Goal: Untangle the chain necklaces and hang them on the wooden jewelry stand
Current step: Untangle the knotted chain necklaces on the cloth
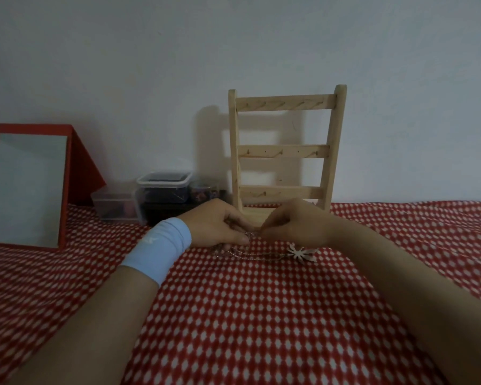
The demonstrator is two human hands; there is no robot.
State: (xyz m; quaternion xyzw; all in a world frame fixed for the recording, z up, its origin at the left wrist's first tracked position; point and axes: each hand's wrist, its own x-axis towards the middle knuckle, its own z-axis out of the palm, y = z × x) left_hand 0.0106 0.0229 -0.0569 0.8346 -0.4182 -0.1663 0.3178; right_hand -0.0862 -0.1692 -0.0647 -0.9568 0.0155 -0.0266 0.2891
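Note:
A tangle of thin silver chain necklaces [235, 252] lies on the red-and-white patterned cloth [261, 315]. A pale flower-shaped pendant [300, 253] rests at its right end. My left hand [220, 227], with a light blue wristband, pinches the chain at the tangle's top. My right hand [295, 226] pinches the chain from the other side, fingertips nearly meeting the left ones. Just behind both hands the wooden jewelry stand [285, 151] stands upright against the wall, its three hooked rails bare.
A red-framed mirror [28, 187] leans at the far left. Clear plastic containers [161, 187] with small items sit left of the stand, against the wall. The patterned cloth stretches toward me between my forearms.

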